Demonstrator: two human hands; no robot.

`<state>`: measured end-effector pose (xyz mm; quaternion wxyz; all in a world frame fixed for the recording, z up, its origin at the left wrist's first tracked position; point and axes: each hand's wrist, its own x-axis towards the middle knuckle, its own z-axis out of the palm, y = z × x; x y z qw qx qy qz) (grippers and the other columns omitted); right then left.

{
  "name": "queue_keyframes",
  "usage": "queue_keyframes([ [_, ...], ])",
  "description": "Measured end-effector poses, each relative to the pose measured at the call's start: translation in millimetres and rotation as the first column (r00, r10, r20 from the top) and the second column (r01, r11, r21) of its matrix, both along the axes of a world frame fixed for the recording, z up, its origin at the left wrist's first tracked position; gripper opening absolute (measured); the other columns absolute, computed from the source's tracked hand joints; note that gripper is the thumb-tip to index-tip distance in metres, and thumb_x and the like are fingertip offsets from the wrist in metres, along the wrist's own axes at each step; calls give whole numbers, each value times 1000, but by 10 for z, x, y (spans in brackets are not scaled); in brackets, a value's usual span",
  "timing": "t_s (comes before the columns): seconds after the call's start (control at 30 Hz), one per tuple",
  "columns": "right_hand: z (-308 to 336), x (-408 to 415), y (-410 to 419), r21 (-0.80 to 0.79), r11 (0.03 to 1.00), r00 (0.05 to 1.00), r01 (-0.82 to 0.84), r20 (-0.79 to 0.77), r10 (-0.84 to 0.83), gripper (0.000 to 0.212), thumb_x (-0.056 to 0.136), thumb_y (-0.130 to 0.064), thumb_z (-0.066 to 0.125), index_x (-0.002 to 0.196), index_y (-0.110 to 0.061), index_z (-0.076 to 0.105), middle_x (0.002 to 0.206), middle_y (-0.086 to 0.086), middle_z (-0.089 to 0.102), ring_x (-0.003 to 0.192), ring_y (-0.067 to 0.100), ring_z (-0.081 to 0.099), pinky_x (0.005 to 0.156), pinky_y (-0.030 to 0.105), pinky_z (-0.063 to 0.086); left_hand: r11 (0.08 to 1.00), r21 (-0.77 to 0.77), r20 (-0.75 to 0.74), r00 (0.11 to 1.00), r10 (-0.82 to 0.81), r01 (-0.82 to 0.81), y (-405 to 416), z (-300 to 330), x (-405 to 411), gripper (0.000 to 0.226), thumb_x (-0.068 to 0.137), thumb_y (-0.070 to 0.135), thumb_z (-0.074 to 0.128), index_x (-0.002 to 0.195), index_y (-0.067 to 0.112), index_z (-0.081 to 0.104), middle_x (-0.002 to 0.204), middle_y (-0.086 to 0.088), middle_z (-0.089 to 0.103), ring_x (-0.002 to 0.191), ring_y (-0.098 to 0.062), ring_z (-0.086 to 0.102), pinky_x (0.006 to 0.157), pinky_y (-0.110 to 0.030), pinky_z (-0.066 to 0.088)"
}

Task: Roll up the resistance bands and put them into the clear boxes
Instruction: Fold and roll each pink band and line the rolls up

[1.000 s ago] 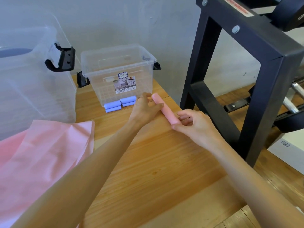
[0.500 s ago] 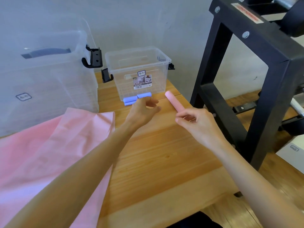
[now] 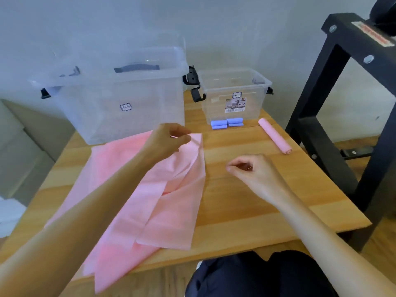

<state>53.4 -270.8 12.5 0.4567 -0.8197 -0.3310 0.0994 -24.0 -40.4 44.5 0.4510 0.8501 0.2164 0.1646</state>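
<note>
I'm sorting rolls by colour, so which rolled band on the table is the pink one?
The long pink roll lying alone at the table's right edge, beside the black frame. The others are short blue rolls in front of the small clear box.

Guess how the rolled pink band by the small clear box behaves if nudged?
The rolled pink resistance band is a cylinder lying free on the wooden table, so it probably rolls sideways. Its near end shows loose spiral layers, so it may unroll. It looks thin and light.

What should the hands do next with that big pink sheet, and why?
Probably lift one unrolled pink band free by its corner. The left hand already pinches that corner; the right hand holds nothing. The rolled pink band lies finished on the table, so another awaits rolling.
</note>
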Motion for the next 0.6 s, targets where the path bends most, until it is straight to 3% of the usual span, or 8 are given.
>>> queue_keyframes([
  [0.23,-28,-490,303,-48,992,993,-117,-15,117,8,89,-19,70,89,-20,78,87,-13,75,82,1,65,73,12,46,993,-43,11,994,107,-107,406,-77,-861,13,91,17,67,103,23,71,95,10,69,93,-11,65,68,-18,56],
  [0.47,-143,-888,557,-36,980,980,-195,-46,193,16,88,-17,71,76,-27,76,80,-19,73,80,-8,63,70,7,42,977,-23,-37,977,212,-213,770,-371,-1622,22,90,13,68,90,35,68,104,2,72,88,-14,67,84,-35,56],
  [0.53,-184,-986,632,-22,982,980,-187,-69,185,20,88,-18,72,73,-32,74,77,-20,73,79,-7,64,68,10,42,969,30,-69,967,247,-245,836,-454,-1789,18,91,15,67,97,32,68,108,3,70,88,-11,65,83,-31,50],
  [0.6,-228,-1072,716,-32,988,986,-150,-82,147,20,89,-27,70,70,-28,75,73,-13,73,73,2,65,66,21,45,955,125,-128,950,286,-270,881,-537,-1907,21,92,21,67,113,25,68,117,2,66,92,-10,61,82,-26,42],
])
